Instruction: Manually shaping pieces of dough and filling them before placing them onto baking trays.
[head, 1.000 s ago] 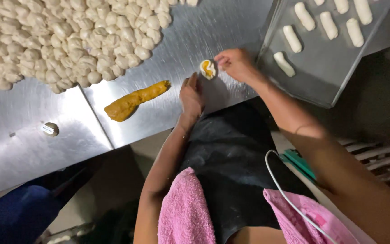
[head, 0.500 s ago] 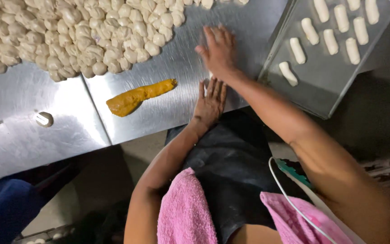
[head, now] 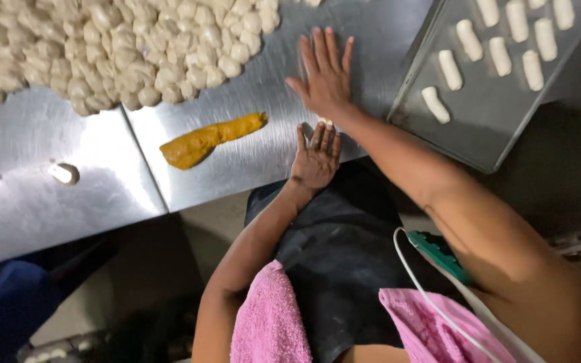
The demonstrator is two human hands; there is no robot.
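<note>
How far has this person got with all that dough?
Done: several shaped rolls lie in rows on the metal tray. In hand: the right hand presses flat on the steel table, a bit of dough just showing at its heel, and the left hand rests at the table edge. Left: a big heap of dough pieces and a strip of yellow filling lie unused.
</note>
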